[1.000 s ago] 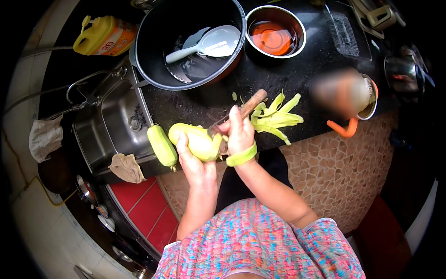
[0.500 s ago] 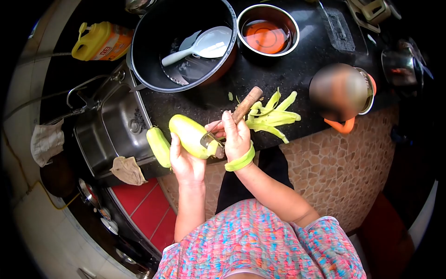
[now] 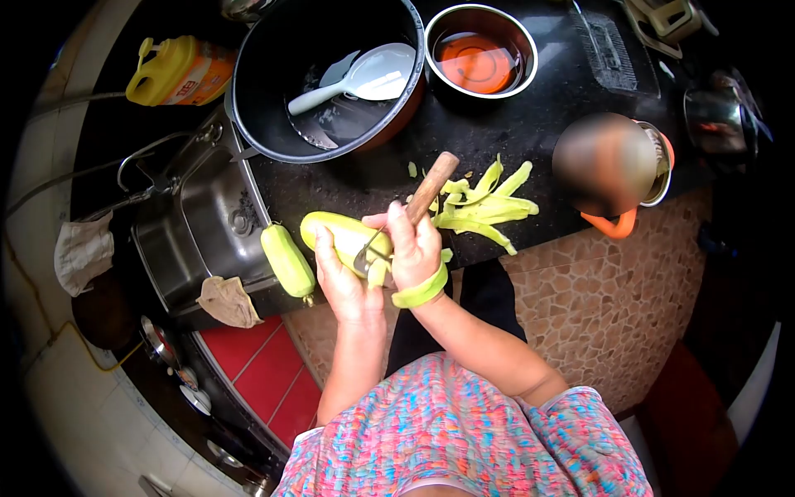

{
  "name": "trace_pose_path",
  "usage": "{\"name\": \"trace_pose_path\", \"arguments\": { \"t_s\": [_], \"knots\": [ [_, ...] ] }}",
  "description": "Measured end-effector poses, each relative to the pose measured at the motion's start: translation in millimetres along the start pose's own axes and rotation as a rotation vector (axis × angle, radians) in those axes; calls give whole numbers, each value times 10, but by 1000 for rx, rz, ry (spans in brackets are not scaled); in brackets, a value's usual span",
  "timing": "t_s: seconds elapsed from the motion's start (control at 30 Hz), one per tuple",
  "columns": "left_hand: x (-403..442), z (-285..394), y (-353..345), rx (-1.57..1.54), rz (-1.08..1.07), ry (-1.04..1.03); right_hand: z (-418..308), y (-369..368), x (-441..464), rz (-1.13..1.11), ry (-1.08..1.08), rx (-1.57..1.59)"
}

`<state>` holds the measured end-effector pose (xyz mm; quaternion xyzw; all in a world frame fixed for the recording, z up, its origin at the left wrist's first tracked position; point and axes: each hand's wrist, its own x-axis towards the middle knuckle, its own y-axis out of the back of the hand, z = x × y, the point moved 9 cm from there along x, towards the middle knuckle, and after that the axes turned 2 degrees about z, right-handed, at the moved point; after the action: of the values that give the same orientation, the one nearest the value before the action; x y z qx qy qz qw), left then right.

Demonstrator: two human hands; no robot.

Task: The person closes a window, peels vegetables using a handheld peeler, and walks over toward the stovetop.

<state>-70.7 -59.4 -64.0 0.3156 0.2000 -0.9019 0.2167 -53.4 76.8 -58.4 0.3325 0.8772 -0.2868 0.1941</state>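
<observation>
My left hand (image 3: 349,291) is wrapped round a pale green gourd (image 3: 327,228), holding it above the counter's front edge. In my right hand (image 3: 416,258) is a peeler with a wooden handle (image 3: 434,184); its metal blade lies against the gourd near the right end. A bit of peel hangs by the blade. Across my right wrist lies a strip of green peel (image 3: 421,290). Left of the held gourd, a second pale green gourd (image 3: 286,262) rests on the counter by the sink. Several peel strips (image 3: 490,209) form a pile just right of the peeler handle.
A big dark pot (image 3: 246,124) with a white scoop (image 3: 379,76) inside stands at the back, beside a steel bowl of liquid (image 3: 530,79). The sink (image 3: 217,186) is at left, with a cloth (image 3: 228,302) on its edge. An orange-handled container (image 3: 617,222) stands at right.
The held gourd has turned in my left hand, whose thumb now lies over its top. Both hands have come closer together, and the peeler has shifted slightly left.
</observation>
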Motion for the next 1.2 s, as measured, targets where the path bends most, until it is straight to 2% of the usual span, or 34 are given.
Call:
{"name": "trace_pose_path", "arguments": {
  "t_s": [0.1,0.17,0.23,0.3,0.37,0.5,0.63,0.7,0.77,0.83,0.9,0.93,1.03,1.1,1.2],
  "knots": [
    [-3,-36,10,-47,-26,14,186,40,53,83,-206,229],
    [-112,51,-17,-103,52,-59,435,176,127,198,-362,325],
    [-45,29,32,-100,-14,-55,420,183,142,182,-363,296],
    [-23,-1,-50,-215,-167,13,428,71,136,105,-400,543],
    [-18,18,-63,-244,-169,23,426,94,138,125,-418,590],
    [14,50,-102,-298,-207,72,406,206,171,143,-383,485],
    [2,46,-165,-314,-240,60,111,75,40,-17,-184,221],
    [28,16,-132,-315,-238,26,-64,20,-26,-30,-4,129],
    [16,-81,-61,-228,-121,35,4,6,-66,-9,22,150],
    [-41,-71,-78,-188,-91,17,-49,2,-42,-34,78,84],
    [-119,-101,-204,-186,-215,86,103,60,22,24,-133,212],
    [-53,-94,-85,-221,-141,41,331,162,66,170,-318,351],
    [-82,-82,-100,-248,-94,38,401,218,105,215,-387,507],
    [-71,-63,-117,-271,-127,53,372,186,126,145,-395,600],
    [-74,-149,-260,-395,-298,266,363,258,153,144,-416,600]
  ]
}}
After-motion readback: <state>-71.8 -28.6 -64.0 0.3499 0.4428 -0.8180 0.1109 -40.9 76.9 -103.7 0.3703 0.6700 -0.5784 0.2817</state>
